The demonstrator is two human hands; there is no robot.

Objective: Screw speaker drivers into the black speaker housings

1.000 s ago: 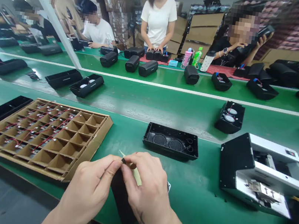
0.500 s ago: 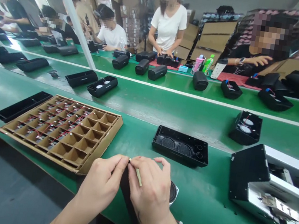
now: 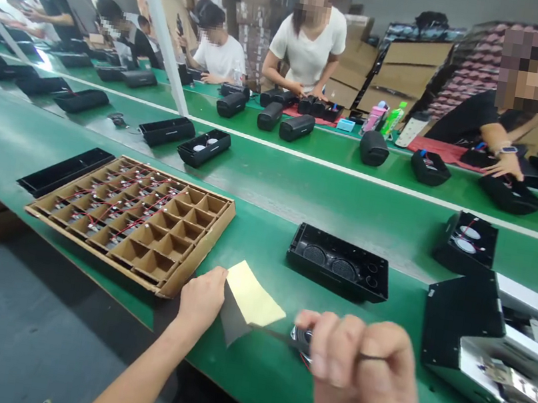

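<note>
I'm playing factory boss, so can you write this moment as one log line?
left hand: holds dark-and-yellow sheet | right hand: holds thin dark strip | nearby: black casing, cardboard tray

- No word, brand or number is legible.
- Black speaker (image 3: 297, 128) by the near edge of the far counter (image 3: 330, 149): a small pale mark on its front, too small to read.
- White tumbler (image 3: 412, 131) toward that counter's far edge: dark print, unreadable.
- Stacked cartons (image 3: 251, 20) beyond that far edge: blurred labels.

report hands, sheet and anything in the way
Left hand holding dark sheet with pale-yellow face. Right hand pinching thin dark strip. Speaker partly hidden behind right hand.
</note>
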